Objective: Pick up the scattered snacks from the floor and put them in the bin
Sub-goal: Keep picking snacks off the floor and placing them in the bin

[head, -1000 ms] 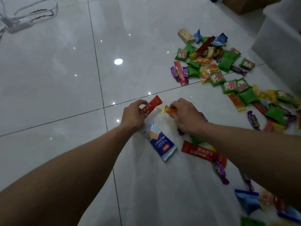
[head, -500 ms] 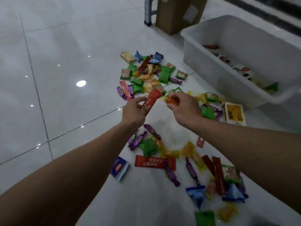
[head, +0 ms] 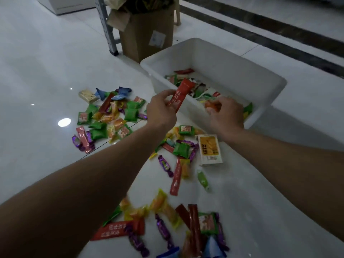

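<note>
My left hand [head: 161,110] pinches a long red stick packet [head: 181,94] and holds it over the near wall of the white bin [head: 268,86]. My right hand [head: 226,113] grips a small orange wrapped candy [head: 210,106] just above the bin's near rim. Several snacks lie inside the bin [head: 188,81]. Scattered snacks cover the floor: a heap of green, orange and purple packets [head: 109,116] to the left, a yellow-and-white box [head: 209,149] below my right hand, and more wrappers [head: 175,220] near my forearms.
A brown cardboard box [head: 147,32] stands behind the bin, next to a grey metal rack leg [head: 108,25]. The floor is glossy white tile with dark stripes [head: 279,40] at the far right. A white cabinet corner [head: 70,4] sits at the top left.
Both hands moved up and to the right with their snacks, from above the floor pile to the bin's near rim. The view swung toward the bin.
</note>
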Available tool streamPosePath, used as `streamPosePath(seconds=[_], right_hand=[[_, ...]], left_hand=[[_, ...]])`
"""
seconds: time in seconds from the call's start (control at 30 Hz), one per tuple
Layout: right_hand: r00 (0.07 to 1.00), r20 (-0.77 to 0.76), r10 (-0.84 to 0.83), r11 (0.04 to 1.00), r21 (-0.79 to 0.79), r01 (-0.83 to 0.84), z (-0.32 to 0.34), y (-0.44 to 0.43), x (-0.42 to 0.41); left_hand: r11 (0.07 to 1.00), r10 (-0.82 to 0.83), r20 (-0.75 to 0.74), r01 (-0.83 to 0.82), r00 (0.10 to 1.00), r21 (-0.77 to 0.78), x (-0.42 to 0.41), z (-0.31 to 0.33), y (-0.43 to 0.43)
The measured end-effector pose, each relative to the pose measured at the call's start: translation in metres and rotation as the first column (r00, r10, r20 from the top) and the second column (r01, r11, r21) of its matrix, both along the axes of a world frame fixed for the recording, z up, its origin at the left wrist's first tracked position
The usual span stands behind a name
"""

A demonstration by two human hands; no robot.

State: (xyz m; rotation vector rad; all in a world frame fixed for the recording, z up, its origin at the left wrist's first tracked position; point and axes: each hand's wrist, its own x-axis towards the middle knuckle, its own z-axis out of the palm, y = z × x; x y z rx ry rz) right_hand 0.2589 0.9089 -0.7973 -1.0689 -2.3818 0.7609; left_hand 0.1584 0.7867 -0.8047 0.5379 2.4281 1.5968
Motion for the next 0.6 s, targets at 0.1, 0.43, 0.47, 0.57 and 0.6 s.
streamPosePath(seconds=[0.1, 0.43, 0.47, 0.57, 0.6], right_hand=[[0.997, -0.032, -0.074, 0.995, -0.065, 0.071, -0.008, 0.031, 0.002], [0.951, -0.17, -0.258, 0.95, -0.224, 0.218, -0.025, 0.105, -0.003], [0.951, -0.165, -0.26, 0.949, -0.226, 0.22, -0.028, 0.11, -0.002], [0.95, -0.148, -0.274, 0.945, -0.226, 0.237, -0.036, 0.12, -0.002], [0.952, -0.135, -0.273, 0.946, -0.22, 0.24, -0.038, 0.122, -0.001]], left_hand=[[1.0, -0.009, 0.029, 0.01, 1.0, -0.021, 0.002, 0.002, 0.037], [0.99, -0.111, -0.04, 0.107, 0.993, -0.094, -0.004, -0.004, 0.132], [0.988, -0.119, -0.049, 0.113, 0.992, -0.106, -0.005, -0.006, 0.138], [0.984, -0.107, -0.099, 0.092, 0.989, -0.151, -0.011, -0.013, 0.149], [0.982, -0.106, -0.116, 0.086, 0.988, -0.166, -0.013, -0.015, 0.149]])
